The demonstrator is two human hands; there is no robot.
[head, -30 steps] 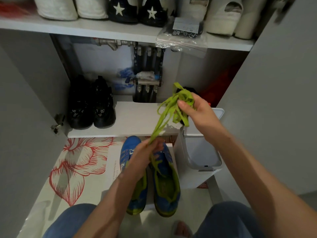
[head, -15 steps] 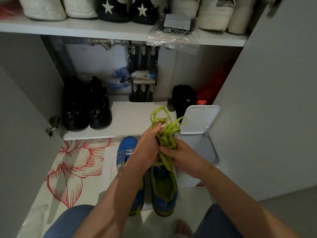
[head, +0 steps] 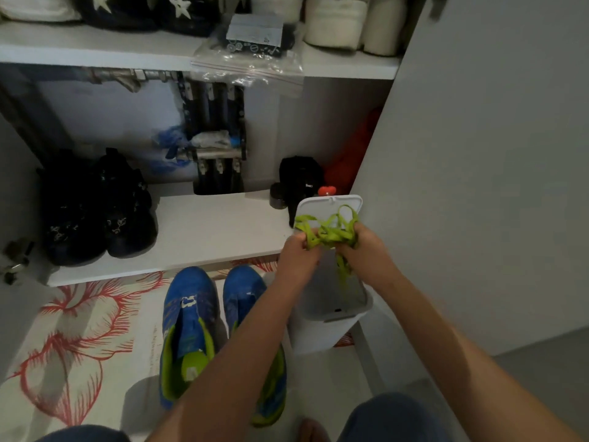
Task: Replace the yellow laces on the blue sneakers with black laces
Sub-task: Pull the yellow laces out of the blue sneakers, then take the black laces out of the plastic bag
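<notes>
Head view, looking down into an open shoe cupboard. Bunched between both hands, a tangle of yellow laces (head: 328, 232), held just above the open white bin (head: 322, 333) and in front of its raised lid (head: 318, 207). Left hand (head: 298, 250) with fingers curled tight round the left side of the bundle. Right hand (head: 363, 247) likewise clenched on the right side, with 1 loose strand dangling toward the bin mouth. Down on the floor, left of the bin, 2 blue sneakers (head: 188, 314) side by side, toes toward the cupboard, green lining exposed. Apparently unlaced, though dim and partly hidden under the left forearm. Beneath them, a pale mat (head: 79, 330) with red flowers. On the low shelf (head: 207, 231), a pair of black shoes (head: 95, 205) at the left. Up top, a clear zip bag (head: 251, 49) overhanging the upper shelf's edge.
</notes>
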